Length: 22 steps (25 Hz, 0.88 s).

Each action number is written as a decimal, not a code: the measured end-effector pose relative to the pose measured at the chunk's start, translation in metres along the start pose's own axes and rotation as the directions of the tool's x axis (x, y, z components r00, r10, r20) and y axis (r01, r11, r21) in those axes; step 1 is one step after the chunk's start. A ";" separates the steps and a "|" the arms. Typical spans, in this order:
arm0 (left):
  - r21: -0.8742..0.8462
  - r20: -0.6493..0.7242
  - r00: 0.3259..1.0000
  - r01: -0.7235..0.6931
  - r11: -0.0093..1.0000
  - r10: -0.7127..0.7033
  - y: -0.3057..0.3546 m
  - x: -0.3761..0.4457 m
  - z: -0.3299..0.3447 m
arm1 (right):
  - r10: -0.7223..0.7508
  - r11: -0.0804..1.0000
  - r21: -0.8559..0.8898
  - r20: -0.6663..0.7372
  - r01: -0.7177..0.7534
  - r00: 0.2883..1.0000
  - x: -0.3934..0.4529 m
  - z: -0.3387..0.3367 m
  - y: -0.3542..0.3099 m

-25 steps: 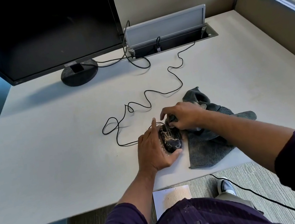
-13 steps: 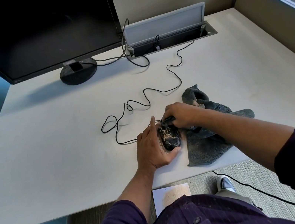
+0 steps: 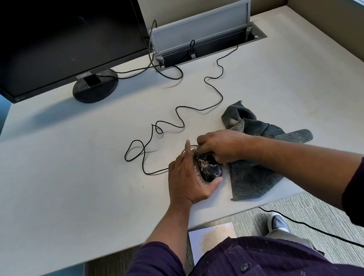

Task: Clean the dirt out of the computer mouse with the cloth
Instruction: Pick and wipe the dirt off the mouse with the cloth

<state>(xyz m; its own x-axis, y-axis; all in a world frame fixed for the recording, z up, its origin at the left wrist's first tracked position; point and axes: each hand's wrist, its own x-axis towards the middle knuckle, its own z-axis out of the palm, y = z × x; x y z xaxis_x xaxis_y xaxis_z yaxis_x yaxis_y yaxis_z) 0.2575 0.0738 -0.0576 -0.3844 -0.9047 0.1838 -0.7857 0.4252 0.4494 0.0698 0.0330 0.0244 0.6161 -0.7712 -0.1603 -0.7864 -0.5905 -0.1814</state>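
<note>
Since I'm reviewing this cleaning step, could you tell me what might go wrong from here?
Tan grit on the mouse may scatter onto the desk as the right hand rubs its front with the cloth. The left hand braces only one side, so the mouse could slip. The looped cable lies close and might snag.

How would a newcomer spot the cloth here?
Start at the black monitor on the white desk, then come toward the near edge where two hands meet over a dirty black mouse. The cloth is the crumpled grey fabric just right of it, the only soft item there.
</note>
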 end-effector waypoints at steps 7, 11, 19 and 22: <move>-0.002 0.008 1.000 -0.006 1.000 0.006 0.001 0.000 -0.001 | 0.001 0.997 0.079 -0.093 0.007 0.996 -0.024 0.007 0.003; 0.008 0.011 1.000 -0.002 1.000 0.002 0.001 -0.001 -0.001 | 0.069 0.995 0.081 -0.127 -0.059 0.990 -0.026 0.006 -0.002; 0.023 0.006 1.000 0.001 1.000 -0.001 0.003 -0.001 -0.001 | 0.094 0.983 0.168 -0.140 -0.070 0.986 -0.037 0.013 -0.005; 0.014 0.005 1.000 -0.003 1.000 0.003 0.004 -0.001 -0.002 | 0.171 0.958 0.259 -0.154 -0.127 0.973 -0.042 0.014 -0.003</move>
<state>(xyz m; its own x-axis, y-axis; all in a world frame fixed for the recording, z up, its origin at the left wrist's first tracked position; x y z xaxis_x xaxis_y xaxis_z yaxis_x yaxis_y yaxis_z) 0.2561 0.0766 -0.0546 -0.3891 -0.9034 0.1802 -0.7914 0.4279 0.4366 0.0469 0.0711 0.0180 0.4583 -0.8880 -0.0376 -0.8196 -0.4059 -0.4044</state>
